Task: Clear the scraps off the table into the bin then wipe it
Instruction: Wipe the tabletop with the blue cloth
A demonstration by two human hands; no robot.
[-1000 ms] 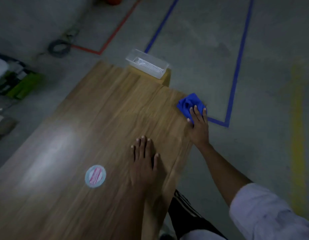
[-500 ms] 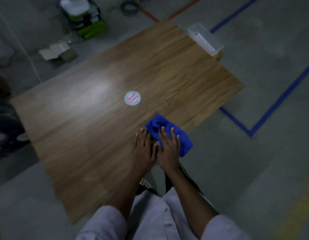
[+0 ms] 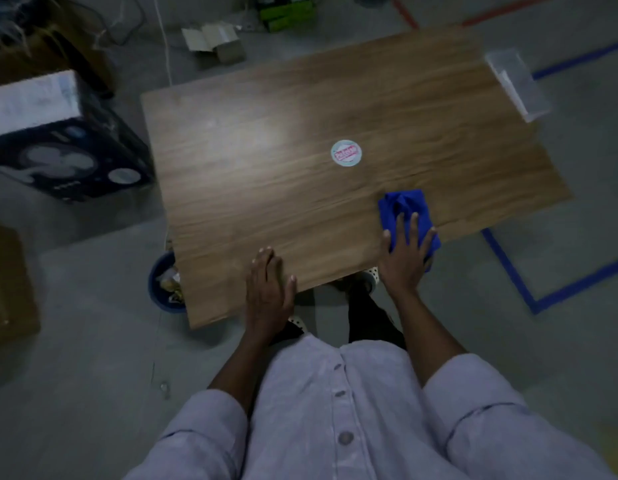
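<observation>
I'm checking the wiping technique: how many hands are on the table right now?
2. The left hand rests flat on the table at its near edge; the right hand presses the blue cloth farther right.

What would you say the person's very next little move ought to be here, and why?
Probably sweep the right hand, pressing the blue cloth flat, leftward across the wooden table. The cloth sits near the right corner, most of the tabletop lies to its left, and scraps already sit in the bin.
</observation>
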